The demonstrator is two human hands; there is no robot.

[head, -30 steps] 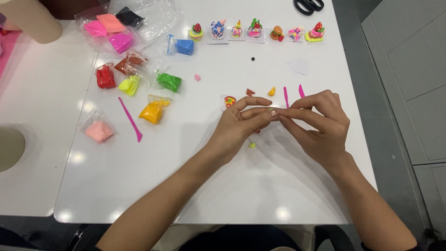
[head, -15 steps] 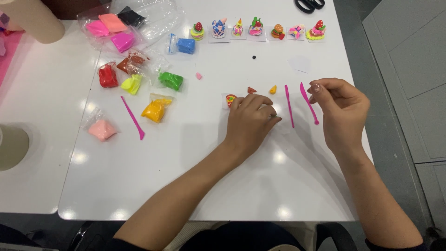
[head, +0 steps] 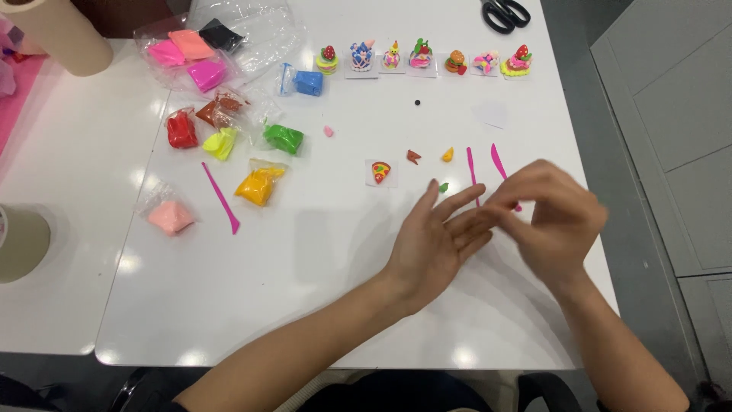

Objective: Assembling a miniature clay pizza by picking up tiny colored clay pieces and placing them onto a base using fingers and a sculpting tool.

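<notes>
Since half a second ago I see my hands rejoined right of the pizza piece: left hand spread flat, right hand blurred, fingertips rubbing its palm, likely rolling clay.

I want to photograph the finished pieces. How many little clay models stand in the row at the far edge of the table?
7, in a row left to right: first, second, third, fourth, fifth, sixth, seventh, near the scissors. None looks hidden.

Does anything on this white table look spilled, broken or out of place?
Nothing looks spilled or broken. The clay packets lie loosely scattered at the left, and tiny stray bits, a pink crumb and a black dot, sit alone on the table. The finished miniatures stand in a neat row.
</notes>
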